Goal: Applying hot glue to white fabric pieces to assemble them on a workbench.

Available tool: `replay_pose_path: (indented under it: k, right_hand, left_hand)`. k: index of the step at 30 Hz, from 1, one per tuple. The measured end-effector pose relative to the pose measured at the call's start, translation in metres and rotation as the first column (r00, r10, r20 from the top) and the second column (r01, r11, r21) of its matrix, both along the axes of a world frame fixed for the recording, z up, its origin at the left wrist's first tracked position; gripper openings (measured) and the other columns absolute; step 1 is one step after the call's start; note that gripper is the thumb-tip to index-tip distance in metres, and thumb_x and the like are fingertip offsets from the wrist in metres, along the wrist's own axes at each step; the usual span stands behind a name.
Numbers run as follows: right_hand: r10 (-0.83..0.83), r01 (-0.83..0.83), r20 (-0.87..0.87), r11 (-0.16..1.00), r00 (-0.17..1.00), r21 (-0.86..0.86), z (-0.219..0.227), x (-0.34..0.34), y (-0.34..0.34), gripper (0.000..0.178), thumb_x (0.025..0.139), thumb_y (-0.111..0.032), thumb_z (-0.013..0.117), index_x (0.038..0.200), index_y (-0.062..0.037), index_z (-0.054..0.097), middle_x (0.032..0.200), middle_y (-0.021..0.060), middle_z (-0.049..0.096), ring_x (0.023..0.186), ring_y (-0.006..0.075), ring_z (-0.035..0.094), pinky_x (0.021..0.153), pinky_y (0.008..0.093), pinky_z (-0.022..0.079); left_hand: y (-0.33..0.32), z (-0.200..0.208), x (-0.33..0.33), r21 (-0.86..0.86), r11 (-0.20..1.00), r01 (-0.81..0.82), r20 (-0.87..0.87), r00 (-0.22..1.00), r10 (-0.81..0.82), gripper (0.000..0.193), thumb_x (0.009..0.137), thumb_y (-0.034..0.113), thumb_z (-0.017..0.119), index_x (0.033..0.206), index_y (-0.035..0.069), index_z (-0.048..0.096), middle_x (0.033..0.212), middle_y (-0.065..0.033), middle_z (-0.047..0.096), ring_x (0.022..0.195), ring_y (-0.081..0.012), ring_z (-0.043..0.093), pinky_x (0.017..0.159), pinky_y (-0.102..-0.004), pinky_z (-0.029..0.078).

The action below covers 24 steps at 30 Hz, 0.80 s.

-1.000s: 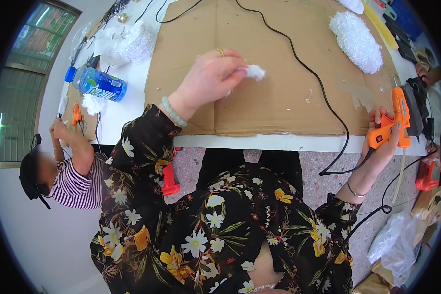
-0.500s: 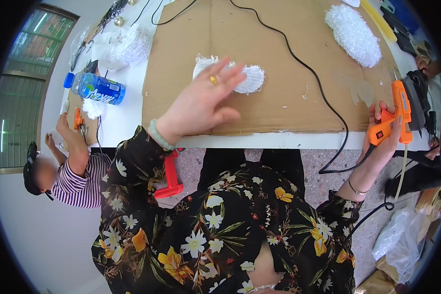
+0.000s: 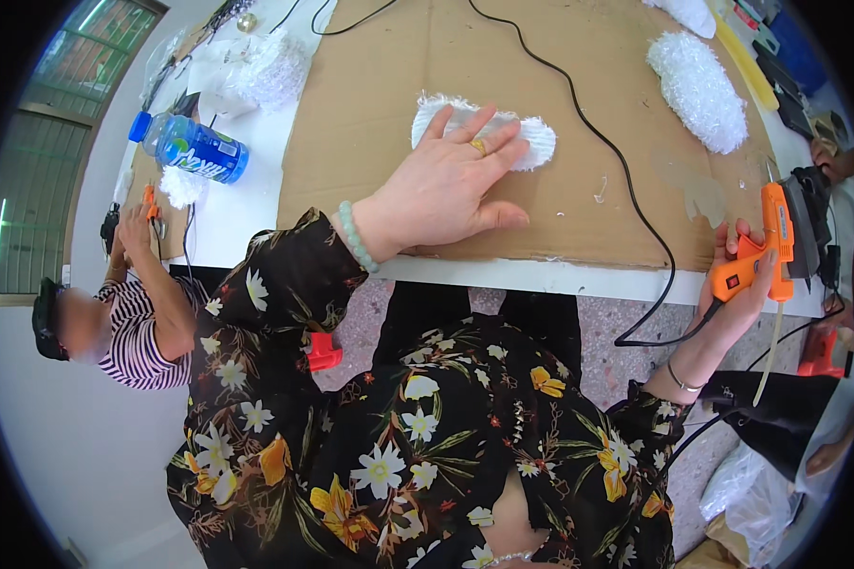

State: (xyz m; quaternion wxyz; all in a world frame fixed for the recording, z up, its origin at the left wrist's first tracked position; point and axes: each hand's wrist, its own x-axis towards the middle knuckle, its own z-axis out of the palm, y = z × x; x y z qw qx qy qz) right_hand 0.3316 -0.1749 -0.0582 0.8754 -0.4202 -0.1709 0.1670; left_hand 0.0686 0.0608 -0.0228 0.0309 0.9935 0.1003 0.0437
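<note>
My left hand (image 3: 451, 190), palm down with fingers spread, lies over an oblong white fabric piece (image 3: 539, 142) with a ribbed face and frayed, fuzzy edges. The fingertips look to rest on the piece and cover its middle. At the table's right edge my right hand (image 3: 748, 270) is closed round the handle of an orange hot glue gun (image 3: 778, 223). The gun's nozzle points away from me, and a pale glue stick (image 3: 769, 356) hangs from its rear.
Brown cardboard (image 3: 370, 123) covers the tabletop, crossed by a black cable (image 3: 598, 133). A fluffy white bundle (image 3: 700, 93) sits far right. Left stand a blue-labelled bottle (image 3: 192, 149) and white tinsel-like material (image 3: 268, 71). A co-worker (image 3: 147, 327) in stripes works at far left.
My left hand has moved right and come down onto the white fabric piece, which has shifted right. My right hand keeps the glue gun in about the same place.
</note>
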Motion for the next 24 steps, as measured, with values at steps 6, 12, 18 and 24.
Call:
replay_pose_path:
  k: [6,12,18,24]
  right_hand:
    - [-0.024,0.024,0.01,0.999,1.0,-0.042,0.001,0.001,-0.001,0.036,0.095,-0.029,0.044,0.107,0.0038,0.049,0.103,0.0178,0.055,0.079,0.0172,0.05,0.099,0.0449,0.039]
    - [-0.013,0.013,-0.021,1.0,1.0,0.003,0.001,-0.002,-0.011,0.035,0.095,-0.028,0.048,0.108,0.004,0.051,0.101,0.0166,0.057,0.076,0.0186,0.052,0.097,0.0441,0.04]
    - [-0.057,0.059,-0.09,0.998,0.994,0.01,0.009,-0.013,0.006,0.031,0.094,-0.028,0.05,0.107,0.0008,0.052,0.096,0.0168,0.059,0.074,0.0178,0.053,0.096,0.0447,0.041]
    - [-0.111,0.11,-0.067,0.994,0.992,-0.014,0.014,-0.013,0.002,0.029,0.094,-0.027,0.049,0.101,0.0015,0.053,0.092,0.0179,0.06,0.068,0.0161,0.057,0.09,0.0449,0.047]
  left_hand:
    - [0.005,-0.002,-0.01,-0.107,0.99,0.096,0.21,0.975,-0.072,0.07,0.083,0.049,0.059,0.129,-0.002,0.045,0.138,-0.0178,0.042,0.132,-0.0364,0.034,0.109,-0.0493,0.024]
    - [-0.001,0.001,0.007,-0.196,0.97,0.146,0.148,0.982,-0.118,0.069,0.084,0.04,0.061,0.136,0.002,0.037,0.144,-0.0214,0.033,0.135,-0.0375,0.028,0.111,-0.0454,0.023]
    - [0.01,0.044,0.015,-0.549,0.816,0.18,0.379,0.924,0.052,0.049,0.087,0.025,0.06,0.13,0.004,0.047,0.129,-0.0208,0.049,0.126,-0.0337,0.042,0.103,-0.0381,0.033]
    - [0.003,0.051,0.088,-0.56,0.796,0.229,0.471,0.879,0.078,0.026,0.086,0.021,0.06,0.102,0.001,0.065,0.089,-0.013,0.068,0.087,-0.0272,0.066,0.077,-0.0354,0.049]
